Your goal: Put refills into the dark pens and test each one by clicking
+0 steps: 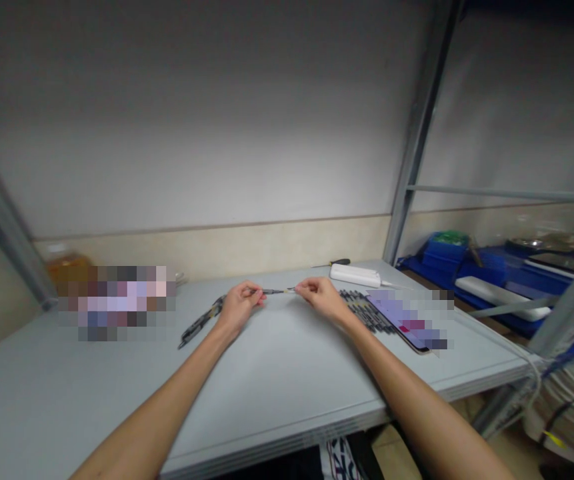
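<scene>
Fingers of my left hand (247, 300) are closed on a thin, dark pen (273, 291) held level above the table. At its right end, my right hand (317, 293) pinches a small piece, too small to make out; I cannot tell if it is joined to the pen. Partly behind my left hand and wrist lies a bunch of dark pens (199, 327). To the right of my right hand, several similar pens (367, 312) lie side by side in a row, partly covered by my right wrist.
A white power strip (355, 275) and a dark-handled screwdriver (339, 262) lie at the back. A phone-like slab (397, 320), partly pixelated, lies beside the pen row. A bottle with amber contents (69, 270) stands back left. Metal posts (419, 133) frame the table (277, 387); blue trays (444, 257) sit right.
</scene>
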A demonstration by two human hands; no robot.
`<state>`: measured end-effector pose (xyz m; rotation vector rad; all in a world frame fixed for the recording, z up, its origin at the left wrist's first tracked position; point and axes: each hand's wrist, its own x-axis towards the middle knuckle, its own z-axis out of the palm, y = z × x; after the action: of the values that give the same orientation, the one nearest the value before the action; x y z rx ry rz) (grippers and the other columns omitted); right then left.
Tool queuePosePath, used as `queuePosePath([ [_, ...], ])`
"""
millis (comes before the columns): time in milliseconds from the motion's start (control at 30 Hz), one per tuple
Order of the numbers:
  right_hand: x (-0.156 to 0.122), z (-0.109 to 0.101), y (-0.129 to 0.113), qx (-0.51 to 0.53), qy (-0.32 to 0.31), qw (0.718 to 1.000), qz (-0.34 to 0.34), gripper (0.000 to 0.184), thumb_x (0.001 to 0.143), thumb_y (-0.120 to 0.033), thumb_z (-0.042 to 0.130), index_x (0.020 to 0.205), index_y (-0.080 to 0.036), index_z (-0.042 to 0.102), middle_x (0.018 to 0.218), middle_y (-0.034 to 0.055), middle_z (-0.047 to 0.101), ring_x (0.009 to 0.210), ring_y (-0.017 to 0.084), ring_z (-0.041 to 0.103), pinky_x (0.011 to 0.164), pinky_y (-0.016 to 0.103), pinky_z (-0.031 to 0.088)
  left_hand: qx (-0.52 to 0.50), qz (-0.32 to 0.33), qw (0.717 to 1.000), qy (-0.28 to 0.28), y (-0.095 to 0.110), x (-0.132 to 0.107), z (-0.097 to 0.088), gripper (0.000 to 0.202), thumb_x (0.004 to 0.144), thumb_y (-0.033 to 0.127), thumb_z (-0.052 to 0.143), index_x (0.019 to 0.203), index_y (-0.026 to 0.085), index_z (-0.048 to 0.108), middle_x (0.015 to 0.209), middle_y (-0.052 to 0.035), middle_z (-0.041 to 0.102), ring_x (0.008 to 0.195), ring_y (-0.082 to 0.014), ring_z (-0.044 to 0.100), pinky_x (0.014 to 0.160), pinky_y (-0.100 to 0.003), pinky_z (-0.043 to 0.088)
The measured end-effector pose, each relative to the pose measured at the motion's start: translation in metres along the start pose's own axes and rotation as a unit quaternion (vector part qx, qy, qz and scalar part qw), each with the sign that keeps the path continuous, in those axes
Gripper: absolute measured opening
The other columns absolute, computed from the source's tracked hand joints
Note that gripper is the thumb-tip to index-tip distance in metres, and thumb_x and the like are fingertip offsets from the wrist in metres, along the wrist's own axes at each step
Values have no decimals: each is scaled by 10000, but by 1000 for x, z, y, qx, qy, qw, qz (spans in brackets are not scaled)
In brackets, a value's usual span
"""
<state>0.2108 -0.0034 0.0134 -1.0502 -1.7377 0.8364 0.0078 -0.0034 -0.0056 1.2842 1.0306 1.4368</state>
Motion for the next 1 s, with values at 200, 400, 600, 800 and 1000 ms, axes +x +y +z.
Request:
queuePosePath([
  [200,2,-1,3,148,-19,981,123,284,705,-378,557,532,-170,470,399,-74,370,321,48,267,329,197,188,47,75,996,-21,1,0,2,261,570,323,719,707,143,589,607,-13,633,577,-120,589,584,-235,444],
  [400,5,2,4,98,18,995,30,338,657,-363,639,898,-130,598,512,-41,519,426,80,432,418,200,344,-21,-1,1000,16,2,1,2,330,527,369,740,692,131,583,588,-5,629,514,-85,553,565,-224,457],
  [600,2,2,3,-56,21,998,-21,208,742,-312,540,745,-128,636,500,-21,518,479,94,439,482,213,328,-55,-74,996,12,5,0,1,339,483,336,766,664,128,569,565,-3,621,487,-68,533,539,-207,445],
  [800,1,0,1,-106,-9,994,-8,313,780,-367,497,584,-134,568,474,-42,436,469,78,364,471,215,246,2,-4,1000,2,2,0,0,327,527,368,739,671,137,558,521,7,604,513,-97,560,552,-222,439],
  [1000,1,-1,8,94,-111,981,132,329,769,-433,500,603,-149,515,408,-90,302,361,55,234,375,208,175,84,98,991,-25,0,3,-5,211,656,324,650,733,149,560,581,-2,624,570,-125,595,584,-237,432],
])
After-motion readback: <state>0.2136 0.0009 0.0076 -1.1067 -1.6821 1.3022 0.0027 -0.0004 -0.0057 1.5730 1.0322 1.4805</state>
